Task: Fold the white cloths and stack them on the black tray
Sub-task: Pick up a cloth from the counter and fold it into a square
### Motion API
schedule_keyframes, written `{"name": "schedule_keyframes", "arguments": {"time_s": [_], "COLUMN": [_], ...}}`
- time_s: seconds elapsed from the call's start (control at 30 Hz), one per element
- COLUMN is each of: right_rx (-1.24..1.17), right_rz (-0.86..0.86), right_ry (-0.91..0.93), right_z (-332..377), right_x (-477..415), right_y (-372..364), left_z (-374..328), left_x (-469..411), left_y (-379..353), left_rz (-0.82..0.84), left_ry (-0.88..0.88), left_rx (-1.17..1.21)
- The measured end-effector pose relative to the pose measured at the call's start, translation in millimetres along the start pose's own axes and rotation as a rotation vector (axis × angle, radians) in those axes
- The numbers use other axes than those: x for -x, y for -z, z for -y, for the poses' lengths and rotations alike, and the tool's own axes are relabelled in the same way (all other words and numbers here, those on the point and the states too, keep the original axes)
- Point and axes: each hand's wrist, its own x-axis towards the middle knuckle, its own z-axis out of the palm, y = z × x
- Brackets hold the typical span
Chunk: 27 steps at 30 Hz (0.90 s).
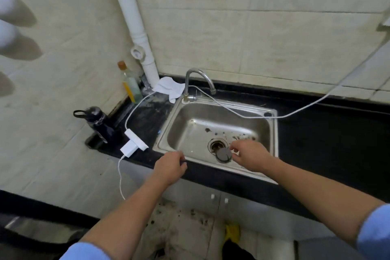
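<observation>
A black bottle (pixel 96 121) stands at the left end of the desk (pixel 320 133), with a white charger (pixel 133 146) beside it. The white cloth (pixel 168 88) lies crumpled on the desk behind the sink (pixel 190 116), just left of the tap (pixel 187 82). The left grip (pixel 169 168) is curled at the sink's front rim; I cannot tell whether it holds anything. The right grip (pixel 251 155) hangs loosely curled and empty over the drain stopper (pixel 224 154).
</observation>
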Motion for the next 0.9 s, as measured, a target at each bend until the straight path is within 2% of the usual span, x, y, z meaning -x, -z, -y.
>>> {"name": "schedule_keyframes", "arguments": {"time_s": [0.3,0.5,0.67,0.9], "right_rx": [-0.068,-0.11,-0.118,-0.173], "right_rz": [0.075,0.156,0.179,0.209], "right_ry": [0.135,0.169,0.123,-0.103], "right_z": [-8.3,0.0,2.9,6.5], "right_x": [-170.7,-231.3,-267.9,-300.7], "right_y": [3.3,-8.8,-21.4,-51.4], "left_z": [42.8,64.6,90.7,139.9], "left_x": [-113.6,-169.9,-244.2,-387.1], "left_y": [41.0,43.9,52.0,49.0], "left_rz": [-0.043,0.041,0.078,0.081], "left_ry": [0.158,0.204,0.129,-0.045], "left_rx": [-0.018,0.01,0.033,0.025]}}
